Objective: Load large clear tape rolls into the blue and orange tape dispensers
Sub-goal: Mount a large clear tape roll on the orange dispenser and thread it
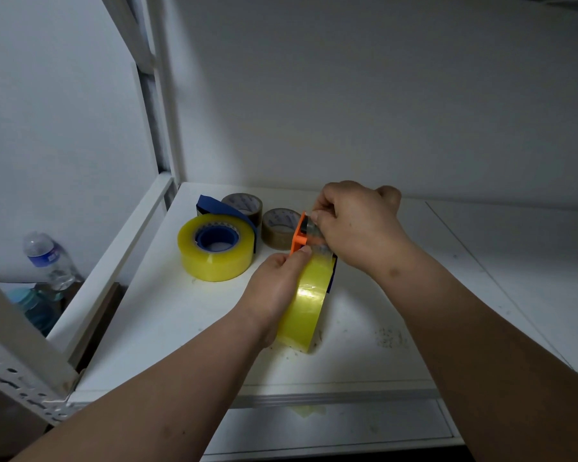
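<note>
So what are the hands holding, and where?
Left hand grips the side of the clear roll in the orange dispenser. Right hand pinches the tape end at its cutter.

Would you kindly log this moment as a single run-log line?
left hand: steadies large clear tape roll | right hand: pulls tape at orange plastic dispenser | blue dispenser: loaded

White shelf [364,311] holds loaded blue dispenser [214,243], two brown rolls [279,228].
</note>
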Demonstrator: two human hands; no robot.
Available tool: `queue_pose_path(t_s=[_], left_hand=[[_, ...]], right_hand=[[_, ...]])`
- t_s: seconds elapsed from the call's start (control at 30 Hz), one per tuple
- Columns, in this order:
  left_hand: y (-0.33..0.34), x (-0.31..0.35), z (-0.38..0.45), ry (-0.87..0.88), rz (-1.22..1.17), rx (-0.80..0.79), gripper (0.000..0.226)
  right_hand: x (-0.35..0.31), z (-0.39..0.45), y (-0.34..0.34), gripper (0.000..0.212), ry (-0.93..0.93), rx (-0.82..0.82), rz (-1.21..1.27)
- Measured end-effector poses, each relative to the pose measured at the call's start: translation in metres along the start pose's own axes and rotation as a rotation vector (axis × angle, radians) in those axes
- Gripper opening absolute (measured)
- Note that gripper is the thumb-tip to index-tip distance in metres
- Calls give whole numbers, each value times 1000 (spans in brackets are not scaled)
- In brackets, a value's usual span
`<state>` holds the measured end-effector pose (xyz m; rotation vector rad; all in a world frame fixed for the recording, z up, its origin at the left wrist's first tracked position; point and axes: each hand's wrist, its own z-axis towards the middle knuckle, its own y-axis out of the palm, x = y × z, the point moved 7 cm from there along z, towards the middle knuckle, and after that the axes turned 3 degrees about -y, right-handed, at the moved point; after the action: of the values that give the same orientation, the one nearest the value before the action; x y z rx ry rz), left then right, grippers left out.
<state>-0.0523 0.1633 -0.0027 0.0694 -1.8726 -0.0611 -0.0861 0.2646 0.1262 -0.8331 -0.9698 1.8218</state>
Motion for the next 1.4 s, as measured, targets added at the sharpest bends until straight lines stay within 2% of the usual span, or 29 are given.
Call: queue_pose_path(t_s=[0.1, 0.23, 0.3, 0.43, 0.57, 0.7, 0.77, 0.93, 1.13, 1.27, 1.4], left_hand=[[-1, 3, -1, 13, 0, 11, 27], [3, 9, -8, 40, 14, -47, 47], [5, 10, -8, 51, 41, -103, 51], [5, 7, -2, 34, 87, -177, 19], [5, 9, -3, 19, 85, -170, 10], [5, 10, -2, 27, 90, -121, 33], [7, 9, -1, 30, 94, -113, 42], [7, 8, 4, 4, 116, -92, 45], [9, 12, 5, -24, 158, -80, 55], [5, 14, 8, 18, 182, -21, 36], [1, 18, 7, 82, 217, 88, 45]], right_hand=[[-2, 3, 1, 13, -21, 14, -65], [-5, 7, 3, 13, -52, -2, -76], [-8, 9, 4, 13, -82, -27, -53], [-18, 11, 8, 12, -138, -93, 0], [-15, 14, 7, 14, -110, -156, 18], [1, 21, -3, 15, -17, -189, -9], [5, 21, -5, 14, 10, -258, 3], [11, 14, -1, 19, 32, -432, -24], [4, 10, 0, 14, -86, -279, -38], [-6, 7, -1, 12, -207, -162, -65], [-9, 6, 1, 17, -224, -135, -102]])
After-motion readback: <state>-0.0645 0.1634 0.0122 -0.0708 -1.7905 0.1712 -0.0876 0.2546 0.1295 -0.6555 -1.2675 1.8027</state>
